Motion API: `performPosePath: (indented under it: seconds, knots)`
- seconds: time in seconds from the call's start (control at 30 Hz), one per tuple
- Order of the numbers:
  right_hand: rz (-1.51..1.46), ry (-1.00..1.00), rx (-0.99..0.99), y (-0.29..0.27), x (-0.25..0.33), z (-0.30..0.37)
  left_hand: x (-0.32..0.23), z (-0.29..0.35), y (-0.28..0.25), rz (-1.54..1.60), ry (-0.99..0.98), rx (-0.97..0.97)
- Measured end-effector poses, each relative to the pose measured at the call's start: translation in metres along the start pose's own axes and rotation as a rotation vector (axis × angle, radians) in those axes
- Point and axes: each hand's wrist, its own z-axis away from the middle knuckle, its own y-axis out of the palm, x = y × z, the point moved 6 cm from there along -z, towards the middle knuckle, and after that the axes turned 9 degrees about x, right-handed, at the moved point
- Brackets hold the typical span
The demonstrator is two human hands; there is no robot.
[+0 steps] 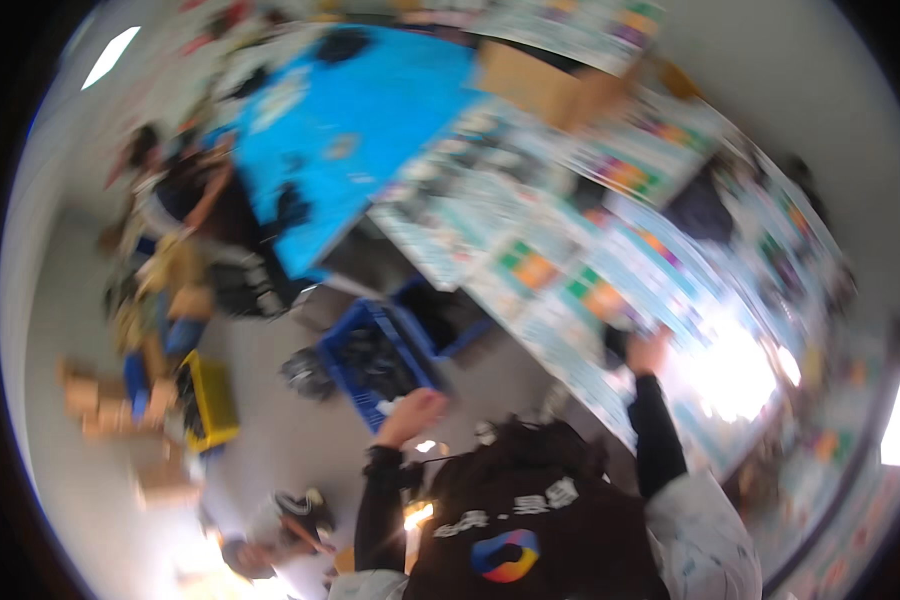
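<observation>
The whole picture is smeared by motion. My left hand (411, 413) is raised in a black sleeve above a blue crate (370, 362) of dark items on the floor; its fingers look curled, and the blur hides whether it holds anything. My right hand (650, 352) reaches up to the edge of a long table (530, 300) covered with pale printed sheets that carry green and orange patches. It is beside a small dark thing (618, 343), and I cannot tell if it grips it. A black vest with a round coloured badge (505, 556) fills the lower middle.
A second blue crate (440, 318) stands beside the first. A yellow crate (210, 403) and cardboard boxes (90, 398) lie at the left. A big blue surface (350, 130) and a brown carton (540, 85) are farther off. Other people (185, 205) are at the left and bottom left.
</observation>
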Motion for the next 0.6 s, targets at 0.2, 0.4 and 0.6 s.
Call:
performPosePath:
  seconds: [0.2, 0.4, 0.6]
  knots:
    - [0.171, -0.026, 0.23, -0.004, 0.016, 0.003, 0.001, -0.032, 0.026, 0.102, -0.155, 0.117]
    - [0.179, 0.005, 0.045, -0.042, 0.017, 0.028, -0.046, -0.051, 0.057, 0.06, -0.025, 0.135]
    - [-0.043, 0.128, 0.14, -0.033, -0.03, 0.045, -0.058, -0.045, 0.063, 0.01, 0.005, 0.233]
